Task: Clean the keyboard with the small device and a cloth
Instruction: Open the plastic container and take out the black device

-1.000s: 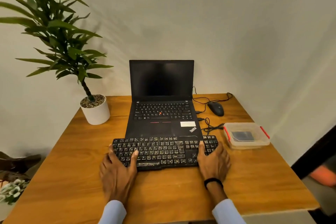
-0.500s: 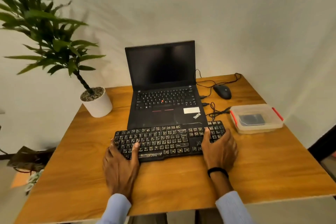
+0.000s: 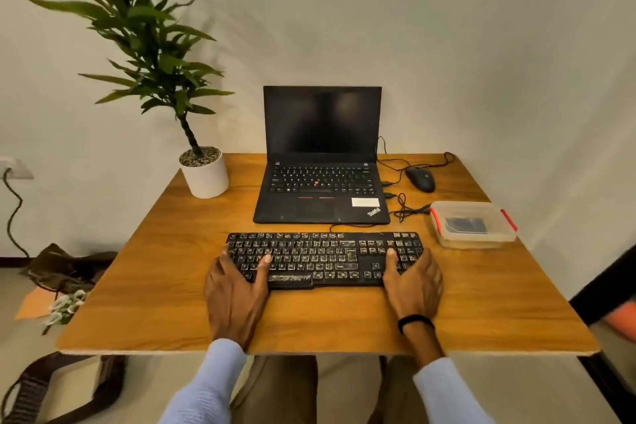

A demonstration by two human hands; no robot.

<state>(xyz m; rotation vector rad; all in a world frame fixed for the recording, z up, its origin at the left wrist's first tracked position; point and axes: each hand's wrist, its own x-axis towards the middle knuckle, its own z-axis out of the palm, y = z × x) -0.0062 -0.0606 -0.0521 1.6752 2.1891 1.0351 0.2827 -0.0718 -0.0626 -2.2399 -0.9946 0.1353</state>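
The keyboard (image 3: pixel 323 256) lies on the counter (image 3: pixel 165 268) before the laptop (image 3: pixel 321 162). The left hand (image 3: pixel 237 296) and right hand (image 3: pixel 414 282) grip its ends, thumbs on the keys, the other fingers (image 3: pixel 223 256) curled round the edges and mostly hidden. A dark item, perhaps the device, blurs inside the box (image 3: pixel 444 234).

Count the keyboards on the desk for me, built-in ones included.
2. The external keyboard lies on the table, the left hand and right hand gripping its ends. The other is built into the open laptop behind it. None looks hidden.
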